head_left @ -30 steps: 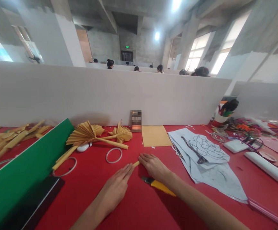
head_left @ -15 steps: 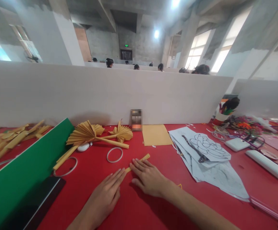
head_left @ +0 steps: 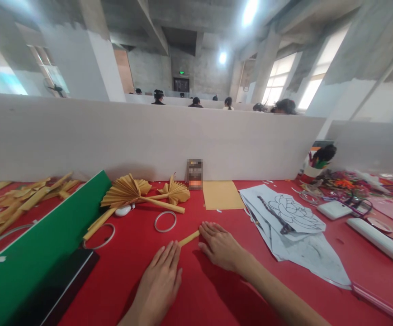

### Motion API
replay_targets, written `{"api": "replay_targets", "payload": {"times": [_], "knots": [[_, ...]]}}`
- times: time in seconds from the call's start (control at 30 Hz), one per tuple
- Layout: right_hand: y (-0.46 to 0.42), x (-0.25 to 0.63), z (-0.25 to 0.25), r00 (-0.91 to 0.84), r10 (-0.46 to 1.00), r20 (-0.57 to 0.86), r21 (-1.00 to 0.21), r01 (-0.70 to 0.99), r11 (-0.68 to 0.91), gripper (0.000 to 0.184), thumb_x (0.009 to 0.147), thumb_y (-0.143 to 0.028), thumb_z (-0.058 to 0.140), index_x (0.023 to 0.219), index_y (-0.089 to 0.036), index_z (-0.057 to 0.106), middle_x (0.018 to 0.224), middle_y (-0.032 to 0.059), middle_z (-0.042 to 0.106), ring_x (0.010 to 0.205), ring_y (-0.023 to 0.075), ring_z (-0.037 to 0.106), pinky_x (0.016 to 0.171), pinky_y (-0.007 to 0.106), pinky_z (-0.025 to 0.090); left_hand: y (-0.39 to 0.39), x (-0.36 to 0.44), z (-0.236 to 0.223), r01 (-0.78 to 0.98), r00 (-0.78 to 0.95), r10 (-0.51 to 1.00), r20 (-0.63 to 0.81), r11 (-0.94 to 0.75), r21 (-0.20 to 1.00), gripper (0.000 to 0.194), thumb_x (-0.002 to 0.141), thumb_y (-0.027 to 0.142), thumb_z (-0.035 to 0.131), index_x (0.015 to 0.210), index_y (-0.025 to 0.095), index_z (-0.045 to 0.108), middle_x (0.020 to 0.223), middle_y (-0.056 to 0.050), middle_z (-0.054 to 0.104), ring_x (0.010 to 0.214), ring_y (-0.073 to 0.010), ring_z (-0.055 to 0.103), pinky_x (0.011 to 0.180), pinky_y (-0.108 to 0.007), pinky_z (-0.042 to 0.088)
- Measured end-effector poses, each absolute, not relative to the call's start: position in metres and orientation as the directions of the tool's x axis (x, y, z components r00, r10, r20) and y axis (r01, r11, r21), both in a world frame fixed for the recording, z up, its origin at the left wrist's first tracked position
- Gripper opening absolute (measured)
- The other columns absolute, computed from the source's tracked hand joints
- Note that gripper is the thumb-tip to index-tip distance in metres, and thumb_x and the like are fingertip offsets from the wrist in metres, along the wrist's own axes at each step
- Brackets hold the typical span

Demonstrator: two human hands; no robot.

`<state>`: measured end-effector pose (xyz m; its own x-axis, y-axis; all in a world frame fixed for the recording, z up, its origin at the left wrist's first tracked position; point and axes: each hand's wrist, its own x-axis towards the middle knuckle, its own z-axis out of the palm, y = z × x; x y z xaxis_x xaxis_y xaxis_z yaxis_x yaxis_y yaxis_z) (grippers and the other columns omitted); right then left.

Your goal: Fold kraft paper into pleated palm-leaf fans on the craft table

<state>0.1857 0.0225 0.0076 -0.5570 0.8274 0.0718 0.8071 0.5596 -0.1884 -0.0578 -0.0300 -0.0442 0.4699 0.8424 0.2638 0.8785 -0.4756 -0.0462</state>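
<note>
A thin tube of rolled yellow paper (head_left: 190,238) lies slantwise on the red tabletop. My left hand (head_left: 160,278) rests flat over its near left end, fingers stretched out. Over the far right end lies my right hand (head_left: 221,246), also flat, with its fingertips covering that end. Only the tube's middle shows between the two hands. Just beyond them are a thin ring (head_left: 165,222) and folded yellow paper fans (head_left: 125,194) on rolled paper stems. A flat sheet of yellow paper (head_left: 223,195) lies by the white partition.
A green board (head_left: 50,222) and a dark flat object (head_left: 63,285) stand at the left. Line drawings on paper (head_left: 298,226) lie to the right, near a long white case (head_left: 379,240). A white partition (head_left: 149,140) closes the table's back; people's heads show beyond it.
My right hand has slid right along the paper tube to its far end, uncovering more of the middle. My left hand stays on the near end. The camera view has shifted slightly.
</note>
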Motion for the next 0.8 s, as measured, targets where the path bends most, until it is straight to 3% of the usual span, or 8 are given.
{"api": "replay_targets", "payload": {"times": [0.17, 0.3, 0.47, 0.8], "knots": [[0.013, 0.164, 0.006, -0.650, 0.752, 0.114, -0.238, 0.717, 0.656, 0.059, 0.108, -0.040, 0.041, 0.157, -0.006, 0.044, 0.160, 0.0184, 0.045, 0.152, 0.0288, 0.039, 0.127, 0.042, 0.028, -0.024, -0.032, -0.050, 0.902, 0.427, 0.868, 0.252, -0.427, -0.060, 0.056, 0.094, 0.017, 0.037, 0.143, 0.007, 0.062, 0.151, -0.019, 0.055, 0.141, -0.0315, 0.055, 0.115, -0.051, 0.048], [0.008, 0.158, 0.003, -0.685, 0.717, 0.128, -0.280, 0.668, 0.689, 0.058, 0.109, -0.040, 0.040, 0.159, -0.010, 0.041, 0.162, 0.0150, 0.042, 0.153, 0.0262, 0.035, 0.129, 0.040, 0.025, -0.021, -0.029, -0.059, 0.902, 0.422, 0.855, 0.301, -0.430, -0.043, 0.059, 0.092, 0.011, 0.036, 0.144, 0.011, 0.063, 0.152, -0.016, 0.055, 0.142, -0.0293, 0.054, 0.114, -0.049, 0.049], [0.011, 0.171, 0.004, -0.657, 0.741, 0.135, -0.287, 0.690, 0.664, 0.053, 0.111, -0.039, 0.037, 0.160, -0.020, 0.041, 0.164, 0.0095, 0.041, 0.153, 0.0243, 0.037, 0.128, 0.044, 0.024, -0.024, -0.039, -0.060, 0.906, 0.404, 0.850, 0.337, -0.423, -0.020, 0.054, 0.098, 0.021, 0.037, 0.146, 0.013, 0.060, 0.154, -0.013, 0.053, 0.139, -0.0299, 0.057, 0.110, -0.048, 0.054], [0.029, 0.212, 0.009, -0.581, 0.812, 0.057, -0.246, 0.780, 0.575, 0.052, 0.110, -0.032, 0.032, 0.159, -0.020, 0.042, 0.162, 0.0088, 0.044, 0.153, 0.0235, 0.037, 0.127, 0.047, 0.025, -0.033, -0.052, -0.055, 0.930, 0.363, 0.895, 0.259, -0.366, -0.038, 0.054, 0.094, 0.024, 0.041, 0.140, 0.012, 0.066, 0.146, -0.019, 0.061, 0.137, -0.0342, 0.059, 0.113, -0.055, 0.048]]}}
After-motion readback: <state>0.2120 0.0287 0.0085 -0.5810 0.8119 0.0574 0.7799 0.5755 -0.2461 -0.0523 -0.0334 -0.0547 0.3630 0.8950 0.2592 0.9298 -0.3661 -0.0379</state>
